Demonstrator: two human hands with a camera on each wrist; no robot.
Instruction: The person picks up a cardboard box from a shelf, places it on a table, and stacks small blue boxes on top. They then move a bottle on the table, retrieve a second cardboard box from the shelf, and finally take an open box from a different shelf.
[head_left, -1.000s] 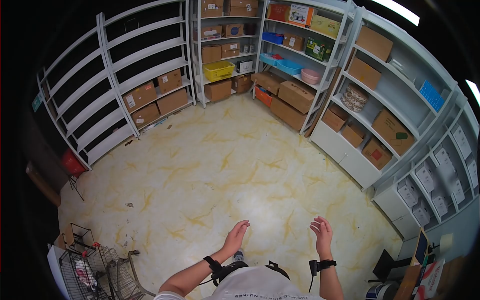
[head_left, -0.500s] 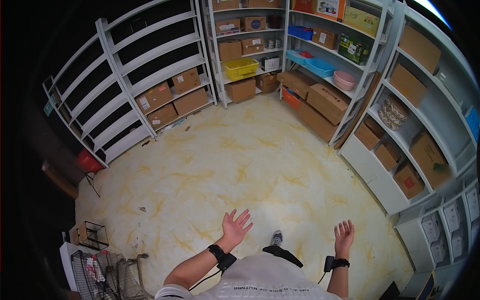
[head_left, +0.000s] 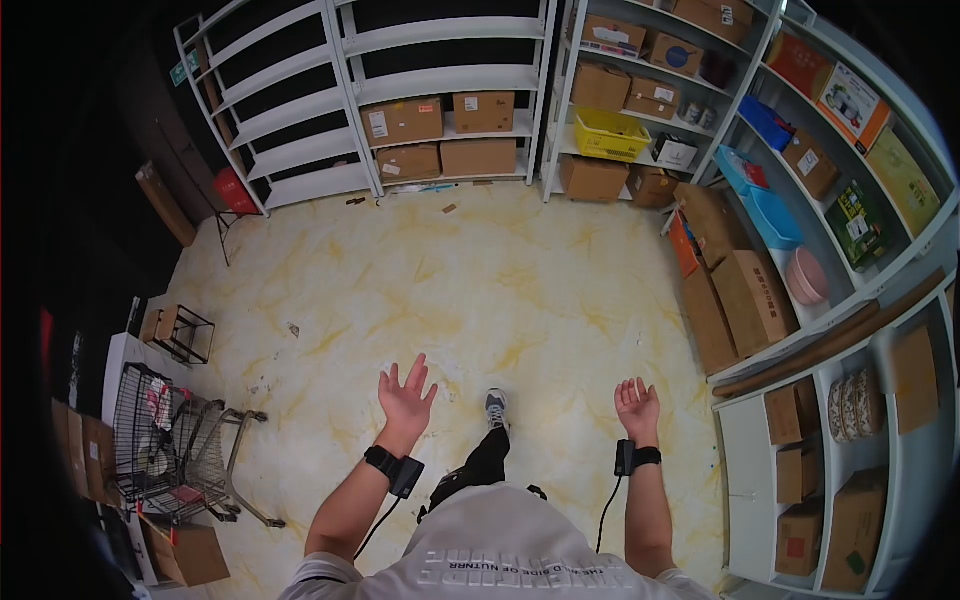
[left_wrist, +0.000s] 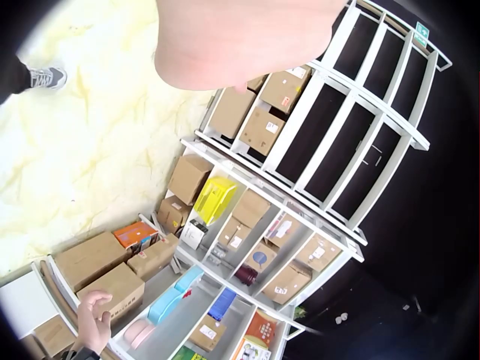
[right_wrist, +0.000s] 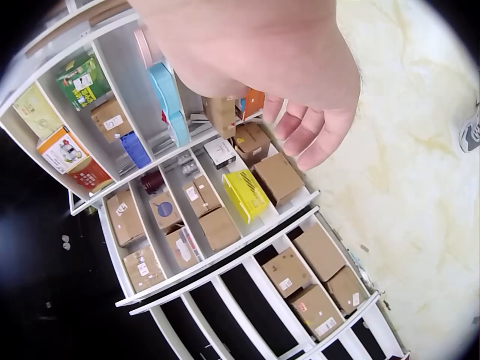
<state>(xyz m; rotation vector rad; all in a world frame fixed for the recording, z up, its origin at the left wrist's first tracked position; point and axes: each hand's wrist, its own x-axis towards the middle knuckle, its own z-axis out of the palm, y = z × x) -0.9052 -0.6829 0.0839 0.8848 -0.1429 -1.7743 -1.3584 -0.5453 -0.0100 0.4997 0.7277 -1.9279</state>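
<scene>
Both hands are raised over the floor and hold nothing. In the head view the left hand has its palm up and fingers spread, and the right hand has its fingers loosely bent upward. A black strap with a small device circles each wrist. The left wrist view shows the left hand at the top edge, its fingers out of sight, with the right hand low at the left. In the right wrist view the right hand hangs in from the top, fingers slightly bent.
Shelves with cardboard boxes line the back, and a yellow basket sits on one. More shelving stands at the right, with blue bins and a pink basin. A shopping cart is at the left. One shoe shows on the floor.
The head view has turned left, so the shelves have shifted right and the cart shows more fully. The left hand's fingers have spread from being together; the hands are farther apart than a second ago.
</scene>
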